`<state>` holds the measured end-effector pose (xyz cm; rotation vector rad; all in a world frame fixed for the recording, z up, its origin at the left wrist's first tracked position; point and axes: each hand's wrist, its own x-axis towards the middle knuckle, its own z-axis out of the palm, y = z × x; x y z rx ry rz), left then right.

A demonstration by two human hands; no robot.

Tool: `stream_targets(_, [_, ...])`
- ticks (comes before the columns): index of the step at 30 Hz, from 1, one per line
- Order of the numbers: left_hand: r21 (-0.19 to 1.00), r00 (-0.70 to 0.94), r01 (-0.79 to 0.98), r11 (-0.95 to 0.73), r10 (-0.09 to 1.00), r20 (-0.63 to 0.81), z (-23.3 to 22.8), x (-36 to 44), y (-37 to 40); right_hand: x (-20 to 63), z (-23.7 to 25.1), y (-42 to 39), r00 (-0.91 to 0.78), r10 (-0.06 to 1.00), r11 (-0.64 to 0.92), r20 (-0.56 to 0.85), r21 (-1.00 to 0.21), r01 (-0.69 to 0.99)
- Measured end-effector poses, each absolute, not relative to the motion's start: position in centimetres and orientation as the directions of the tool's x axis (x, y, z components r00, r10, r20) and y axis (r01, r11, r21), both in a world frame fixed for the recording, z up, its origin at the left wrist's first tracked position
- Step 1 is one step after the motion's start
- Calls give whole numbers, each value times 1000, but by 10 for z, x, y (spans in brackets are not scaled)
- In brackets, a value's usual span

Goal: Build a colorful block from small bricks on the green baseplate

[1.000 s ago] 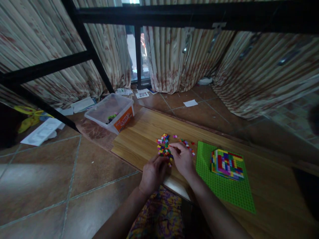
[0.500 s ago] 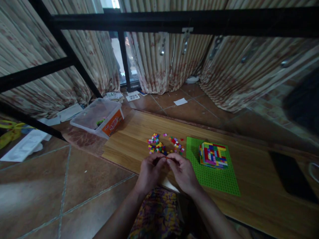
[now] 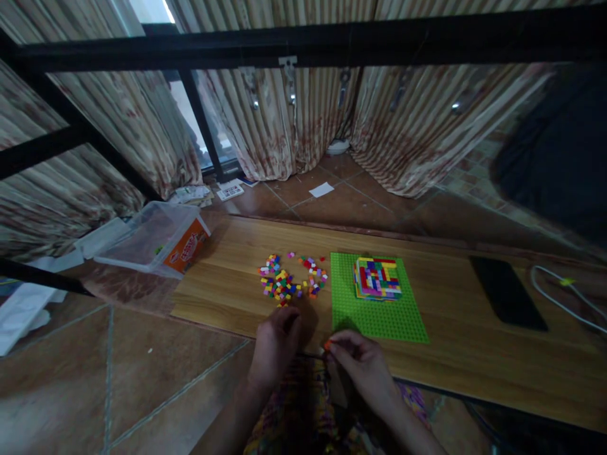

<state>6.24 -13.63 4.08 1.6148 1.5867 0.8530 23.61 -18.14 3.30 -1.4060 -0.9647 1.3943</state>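
- clear plastic storage tub with an orange label [image 3: 154, 240]: sits at the far left end of the long wooden board [image 3: 455, 354], partly off it; lid off
- scattered pile of small multicoloured plastic bricks [image 3: 289, 281]: loose on the board, just left of the green studded baseplate; red, yellow, blue, green, pink pieces mixed
- left hand [image 3: 275, 344]: knuckles up at the board's near edge, just below the pile; fingers curled inward; whether they hold a brick cannot be told
- tiny orange brick [image 3: 327, 345]: at the board's near edge, pinched at the fingertips of the right hand [image 3: 363, 366]; that hand lies palm down, thumb and forefinger closed on it
- green studded baseplate [image 3: 379, 316]: flat on the board; carries a square multicoloured brick block [image 3: 377, 277] in its far half
- black flat phone [image 3: 507, 292]: on the board, well right of the baseplate
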Motion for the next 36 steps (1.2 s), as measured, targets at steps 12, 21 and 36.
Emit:
stream_targets(12, [368,146,914,-169,985,91,46,92,-107,255,35,-175,222,939,-225,-263,-957,-184])
stream_targets(21, [287,136,941,-177,978,157,41,104,-97,261,30,-177,261,946,-184,-192,-981,-56])
stream_targets(36, [453,327,840,-301,945,22,45,84,-139,227,23,-162,117,967,124,225,-822,556])
